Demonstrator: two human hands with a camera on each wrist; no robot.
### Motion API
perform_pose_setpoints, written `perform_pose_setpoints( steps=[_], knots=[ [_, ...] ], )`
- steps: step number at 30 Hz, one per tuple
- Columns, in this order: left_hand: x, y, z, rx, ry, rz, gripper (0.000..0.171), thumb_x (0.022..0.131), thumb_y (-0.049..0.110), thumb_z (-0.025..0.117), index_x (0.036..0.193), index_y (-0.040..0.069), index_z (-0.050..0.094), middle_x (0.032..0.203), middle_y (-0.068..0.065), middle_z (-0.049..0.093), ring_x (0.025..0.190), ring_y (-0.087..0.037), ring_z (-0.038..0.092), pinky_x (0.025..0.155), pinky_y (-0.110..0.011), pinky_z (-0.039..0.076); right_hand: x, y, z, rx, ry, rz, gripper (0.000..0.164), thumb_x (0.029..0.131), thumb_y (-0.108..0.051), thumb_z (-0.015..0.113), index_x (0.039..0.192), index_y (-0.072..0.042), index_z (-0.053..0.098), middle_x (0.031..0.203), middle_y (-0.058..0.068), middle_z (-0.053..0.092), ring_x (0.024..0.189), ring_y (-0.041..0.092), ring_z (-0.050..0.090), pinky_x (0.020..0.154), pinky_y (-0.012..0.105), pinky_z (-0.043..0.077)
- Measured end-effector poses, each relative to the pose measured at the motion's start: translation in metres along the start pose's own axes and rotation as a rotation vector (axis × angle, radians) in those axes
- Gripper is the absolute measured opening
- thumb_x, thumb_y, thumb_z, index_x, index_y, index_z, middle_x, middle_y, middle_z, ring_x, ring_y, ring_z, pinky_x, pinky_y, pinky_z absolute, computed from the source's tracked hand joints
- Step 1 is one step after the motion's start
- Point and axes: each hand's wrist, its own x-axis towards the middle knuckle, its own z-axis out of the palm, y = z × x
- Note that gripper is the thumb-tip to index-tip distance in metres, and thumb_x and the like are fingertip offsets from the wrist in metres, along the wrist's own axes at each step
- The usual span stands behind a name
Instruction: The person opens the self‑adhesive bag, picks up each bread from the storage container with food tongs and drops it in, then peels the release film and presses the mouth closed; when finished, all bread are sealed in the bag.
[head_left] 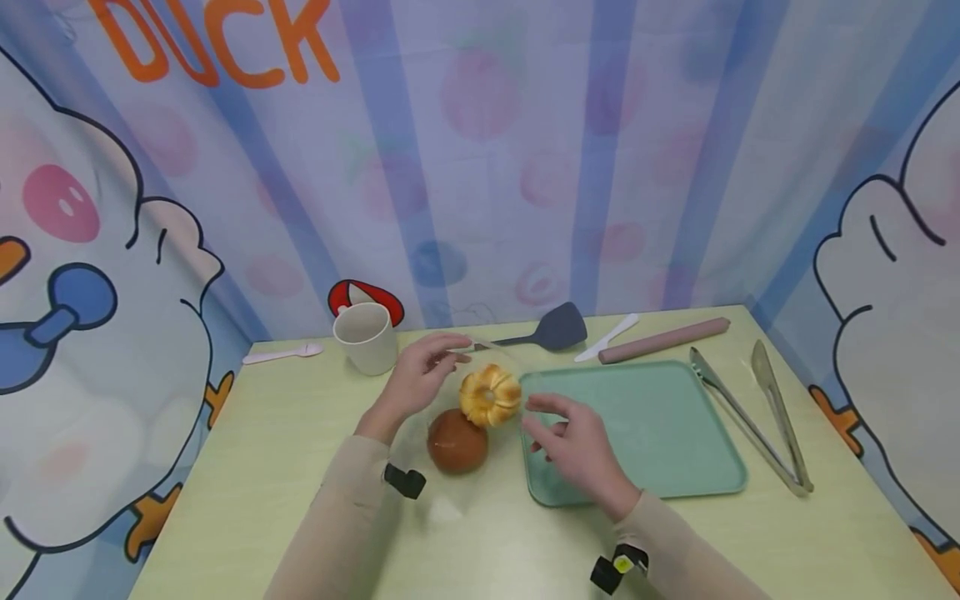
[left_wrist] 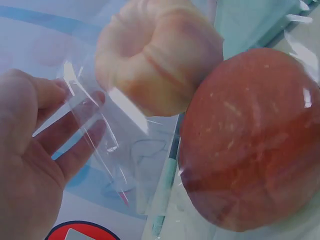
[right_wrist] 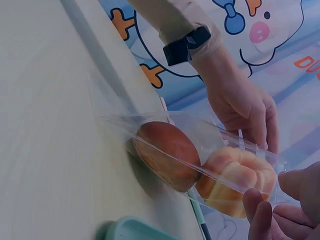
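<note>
A clear plastic bag stretches between my two hands, with two breads inside it. One is a round brown bun. Against it rests a golden, ring-shaped fluted bread, nearer the fingers. My left hand pinches the film at the bag's far left edge, its thumb and fingers showing through the clear plastic in the left wrist view. On the other side, my right hand has thumb and fingers curled at the bag's edge beside the fluted bread, over the left rim of a green tray.
Metal tongs lie right of the tray. Behind it are a rolling pin, a white plastic knife and a dark spatula. A white mug and a pale pink utensil stand back left. A printed curtain hangs behind.
</note>
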Motion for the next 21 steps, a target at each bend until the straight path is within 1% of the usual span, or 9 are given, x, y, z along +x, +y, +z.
perform_pose_setpoints(
  steps=[3, 5, 7, 9, 12, 16, 19, 21],
  knots=[
    [-0.003, 0.000, -0.002, -0.013, 0.067, 0.032, 0.028, 0.103, -0.001, 0.062, 0.129, 0.001, 0.071, 0.135, -0.015, 0.068, 0.107, -0.032, 0.076, 0.091, -0.039, 0.063, 0.004, -0.003, -0.004, -0.031, 0.018, -0.026, 0.034, 0.101, -0.020, 0.073, 0.131, -0.005, 0.070, 0.130, 0.014, 0.072, 0.074, 0.033, 0.076, 0.059, 0.029, 0.059],
    [-0.005, 0.001, -0.002, -0.024, 0.110, 0.042, 0.027, 0.101, 0.000, 0.066, 0.128, -0.001, 0.072, 0.133, -0.017, 0.069, 0.105, -0.033, 0.076, 0.089, -0.038, 0.063, 0.007, -0.005, -0.007, -0.052, 0.029, -0.047, 0.030, 0.101, -0.020, 0.073, 0.127, -0.006, 0.072, 0.126, 0.014, 0.074, 0.074, 0.036, 0.076, 0.058, 0.029, 0.059],
    [-0.007, 0.002, -0.004, -0.020, 0.162, 0.034, 0.028, 0.099, 0.003, 0.071, 0.126, 0.000, 0.073, 0.131, -0.016, 0.071, 0.104, -0.033, 0.077, 0.089, -0.034, 0.063, 0.010, -0.007, -0.010, -0.068, 0.043, -0.067, 0.026, 0.101, -0.019, 0.073, 0.124, -0.007, 0.074, 0.122, 0.014, 0.075, 0.074, 0.038, 0.075, 0.057, 0.029, 0.059],
    [-0.010, 0.003, -0.005, -0.024, 0.212, 0.029, 0.029, 0.097, 0.005, 0.075, 0.125, 0.001, 0.074, 0.130, -0.015, 0.071, 0.103, -0.032, 0.077, 0.088, -0.031, 0.062, 0.013, -0.010, -0.013, -0.085, 0.059, -0.092, 0.022, 0.101, -0.019, 0.073, 0.120, -0.008, 0.075, 0.118, 0.013, 0.076, 0.072, 0.037, 0.075, 0.057, 0.029, 0.059],
    [-0.013, 0.005, -0.006, -0.076, 0.264, 0.034, 0.031, 0.094, 0.005, 0.079, 0.125, 0.002, 0.075, 0.130, -0.013, 0.071, 0.102, -0.029, 0.077, 0.087, -0.028, 0.062, 0.018, -0.014, -0.018, -0.121, 0.086, -0.141, 0.017, 0.100, -0.018, 0.074, 0.114, -0.009, 0.077, 0.112, 0.011, 0.078, 0.068, 0.030, 0.075, 0.054, 0.028, 0.056],
    [-0.016, 0.008, -0.006, -0.160, 0.312, 0.073, 0.032, 0.093, 0.001, 0.079, 0.124, -0.001, 0.073, 0.128, -0.015, 0.070, 0.100, -0.019, 0.076, 0.086, -0.029, 0.063, 0.024, -0.019, -0.023, -0.183, 0.127, -0.228, 0.011, 0.100, -0.018, 0.074, 0.107, -0.010, 0.078, 0.104, 0.009, 0.080, 0.063, 0.019, 0.073, 0.045, 0.028, 0.048],
    [-0.017, 0.013, -0.005, -0.199, 0.365, 0.098, 0.031, 0.091, -0.002, 0.079, 0.122, -0.002, 0.074, 0.124, -0.016, 0.071, 0.097, -0.012, 0.076, 0.085, -0.030, 0.063, 0.028, -0.023, -0.026, -0.211, 0.147, -0.277, 0.008, 0.100, -0.017, 0.074, 0.105, -0.012, 0.077, 0.102, 0.006, 0.080, 0.064, 0.017, 0.073, 0.042, 0.027, 0.044],
    [-0.018, 0.016, -0.004, -0.228, 0.400, 0.107, 0.030, 0.090, -0.003, 0.079, 0.120, -0.002, 0.075, 0.123, -0.017, 0.072, 0.096, -0.011, 0.076, 0.085, -0.031, 0.063, 0.030, -0.026, -0.028, -0.228, 0.155, -0.305, 0.007, 0.100, -0.016, 0.073, 0.106, -0.013, 0.077, 0.102, 0.006, 0.079, 0.065, 0.017, 0.073, 0.041, 0.027, 0.042]
  ],
)
